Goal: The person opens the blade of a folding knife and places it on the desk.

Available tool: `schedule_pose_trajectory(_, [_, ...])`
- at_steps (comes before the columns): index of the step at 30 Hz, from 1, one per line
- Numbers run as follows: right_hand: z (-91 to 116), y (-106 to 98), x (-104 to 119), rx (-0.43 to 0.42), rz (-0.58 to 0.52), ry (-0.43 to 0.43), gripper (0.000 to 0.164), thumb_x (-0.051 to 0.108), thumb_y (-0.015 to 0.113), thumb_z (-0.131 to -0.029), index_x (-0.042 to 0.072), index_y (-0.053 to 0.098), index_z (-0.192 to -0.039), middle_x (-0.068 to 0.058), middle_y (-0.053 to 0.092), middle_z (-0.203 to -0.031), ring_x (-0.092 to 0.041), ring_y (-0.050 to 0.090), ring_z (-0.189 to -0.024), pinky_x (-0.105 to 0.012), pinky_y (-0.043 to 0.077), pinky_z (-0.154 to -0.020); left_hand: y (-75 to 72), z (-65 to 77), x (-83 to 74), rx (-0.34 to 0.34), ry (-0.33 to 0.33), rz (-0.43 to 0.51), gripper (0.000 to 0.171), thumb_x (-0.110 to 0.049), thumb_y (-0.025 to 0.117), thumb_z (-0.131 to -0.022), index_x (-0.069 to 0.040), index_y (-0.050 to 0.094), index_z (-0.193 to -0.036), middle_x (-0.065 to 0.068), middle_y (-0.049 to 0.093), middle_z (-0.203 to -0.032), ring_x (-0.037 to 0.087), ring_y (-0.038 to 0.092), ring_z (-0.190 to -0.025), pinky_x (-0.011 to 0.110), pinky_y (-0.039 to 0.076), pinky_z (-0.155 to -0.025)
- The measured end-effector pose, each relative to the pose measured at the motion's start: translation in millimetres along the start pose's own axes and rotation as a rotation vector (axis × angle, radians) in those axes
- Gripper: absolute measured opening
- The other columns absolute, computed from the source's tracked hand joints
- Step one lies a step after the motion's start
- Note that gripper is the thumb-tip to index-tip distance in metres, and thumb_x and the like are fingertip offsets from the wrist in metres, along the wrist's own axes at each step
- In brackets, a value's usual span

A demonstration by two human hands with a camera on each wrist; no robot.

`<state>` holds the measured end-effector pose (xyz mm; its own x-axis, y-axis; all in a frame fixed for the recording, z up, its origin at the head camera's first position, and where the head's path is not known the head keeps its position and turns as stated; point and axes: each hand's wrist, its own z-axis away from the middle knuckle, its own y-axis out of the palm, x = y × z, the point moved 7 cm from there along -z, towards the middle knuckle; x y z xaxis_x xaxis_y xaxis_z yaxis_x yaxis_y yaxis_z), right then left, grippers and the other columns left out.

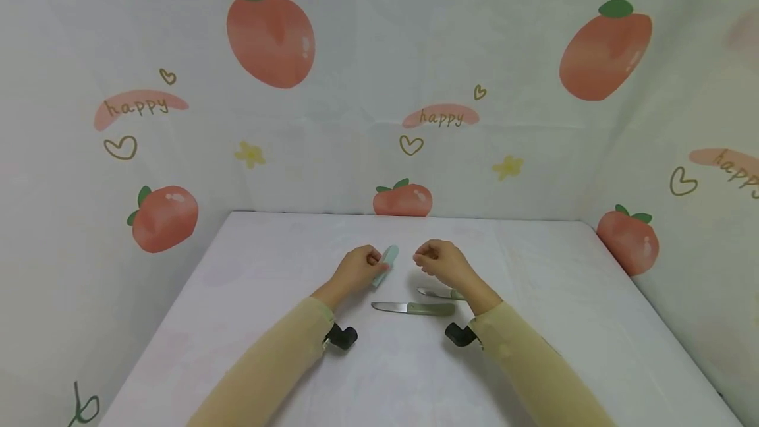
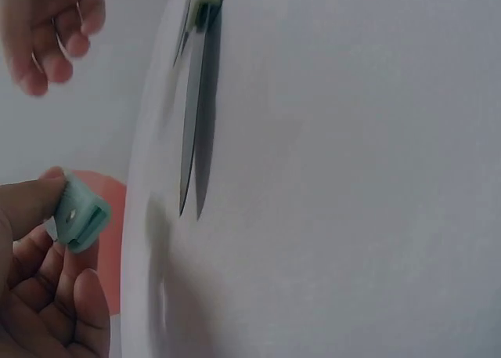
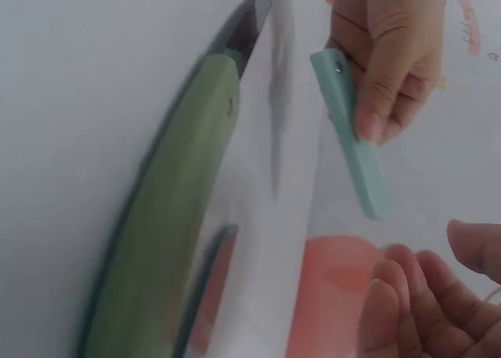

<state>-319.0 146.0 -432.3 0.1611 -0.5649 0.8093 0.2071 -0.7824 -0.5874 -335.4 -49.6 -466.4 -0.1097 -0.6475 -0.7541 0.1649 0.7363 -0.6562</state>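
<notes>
My left hand point(image 1: 358, 267) pinches a slim mint-green knife handle point(image 1: 388, 261) between thumb and fingers, above the table. It has a small round rivet near one end and a slot in that end point(image 2: 84, 218); no blade shows. My right hand point(image 1: 445, 261) hovers to its right, fingers loosely bent, thumb apart and nothing held; its fingers point(image 3: 415, 295) show at the lower right of the right wrist view. Below the hands lies a knife point(image 1: 431, 309) with an olive-green handle, blade pointing left. Behind it lies a second knife point(image 1: 439, 293), its handle partly hidden by the right forearm.
A white cloth covers the table point(image 1: 284, 361). Behind and beside it hangs a white curtain point(image 1: 356, 38) printed with red fruit, flowers and lettering. Black camera mounts point(image 1: 342, 336) are worn at both yellow sleeve cuffs.
</notes>
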Motion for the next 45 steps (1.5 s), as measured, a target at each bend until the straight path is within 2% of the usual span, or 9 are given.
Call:
schedule_pose_trajectory(6, [-5.4, 10.4, -1.8, -0.061, -0.059, 0.015, 0.023, 0.021, 0.067, -0.098, 0.001, 0.066, -0.11, -0.008, 0.07, -0.096, -0.031, 0.071, -0.087, -0.034, 0.057, -0.075, 5.2, 5.7, -5.2, -0.017, 0.068, 0.09, 0.022, -0.027, 0.076, -0.091, -0.008, 0.065, -0.097, 0.0, 0.068, -0.088, 0.012, 0.061, -0.078, 0.027, 0.05, -0.069])
schedule_pose_trajectory(12, [-8.0, 21.9, -5.8, -0.084, -0.129, 0.004, 0.03, 0.023, 0.067, -0.098, -0.001, 0.064, -0.116, -0.011, 0.071, -0.099, -0.03, 0.071, -0.087, -0.034, 0.057, -0.074, 10.9, 11.9, -10.2, 0.019, 0.115, 0.167, 0.024, -0.028, 0.075, -0.092, -0.008, 0.065, -0.1, 0.001, 0.069, -0.09, 0.012, 0.063, -0.079, 0.027, 0.052, -0.068])
schedule_pose_trajectory(20, [-4.8, 32.5, -3.0, -0.011, -0.268, -0.048, 0.024, 0.014, 0.061, -0.101, -0.005, 0.061, -0.116, -0.012, 0.07, -0.097, -0.019, 0.068, -0.084, -0.031, 0.057, -0.075, 15.9, 20.8, -14.3, 0.07, 0.178, 0.195, 0.024, -0.028, 0.074, -0.093, -0.008, 0.062, -0.098, -0.002, 0.066, -0.086, 0.01, 0.059, -0.073, 0.024, 0.05, -0.063])
schedule_pose_trajectory(24, [-3.9, 33.8, -0.4, 0.023, -0.312, -0.063, 0.024, 0.012, 0.06, -0.102, -0.008, 0.06, -0.116, -0.012, 0.069, -0.096, -0.02, 0.068, -0.084, -0.033, 0.057, -0.077, 16.5, 22.7, -16.1, 0.1, 0.216, 0.184, 0.022, -0.028, 0.072, -0.095, -0.009, 0.06, -0.097, -0.002, 0.062, -0.082, 0.01, 0.055, -0.069, 0.024, 0.046, -0.06])
schedule_pose_trajectory(30, [-1.5, 35.6, 4.4, 0.087, -0.341, -0.068, 0.024, 0.01, 0.057, -0.103, -0.01, 0.06, -0.116, -0.012, 0.07, -0.095, -0.021, 0.066, -0.084, -0.038, 0.057, -0.078, 19.4, 24.7, -19.0, 0.191, 0.258, 0.127, 0.023, -0.032, 0.063, -0.1, -0.011, 0.057, -0.093, -0.004, 0.051, -0.071, 0.009, 0.045, -0.062, 0.023, 0.037, -0.056])
schedule_pose_trajectory(35, [-0.5, 38.0, 2.8, 0.113, -0.327, -0.054, 0.025, 0.013, 0.058, -0.103, -0.008, 0.061, -0.116, -0.008, 0.07, -0.091, -0.021, 0.067, -0.083, -0.039, 0.057, -0.079, 21.2, 26.6, -20.5, 0.238, 0.276, 0.124, 0.024, -0.031, 0.06, -0.102, -0.011, 0.055, -0.09, -0.004, 0.048, -0.071, 0.009, 0.043, -0.063, 0.024, 0.037, -0.058])
schedule_pose_trajectory(39, [0.4, 39.3, 1.1, 0.124, -0.319, -0.056, 0.026, 0.016, 0.059, -0.103, -0.007, 0.061, -0.115, -0.008, 0.069, -0.088, -0.022, 0.067, -0.083, -0.038, 0.057, -0.078, 22.7, 26.9, -20.3, 0.245, 0.286, 0.141, 0.021, -0.027, 0.058, -0.103, -0.011, 0.054, -0.088, -0.004, 0.048, -0.074, 0.01, 0.044, -0.067, 0.024, 0.037, -0.061])
schedule_pose_trajectory(45, [3.7, 37.7, 2.7, 0.126, -0.312, -0.068, 0.025, 0.015, 0.058, -0.103, -0.007, 0.06, -0.114, -0.007, 0.068, -0.089, -0.019, 0.065, -0.082, -0.034, 0.056, -0.077, 23.7, 28.3, -19.3, 0.225, 0.297, 0.227, 0.019, -0.019, 0.057, -0.103, -0.009, 0.054, -0.087, -0.004, 0.044, -0.073, 0.011, 0.041, -0.067, 0.025, 0.035, -0.061])
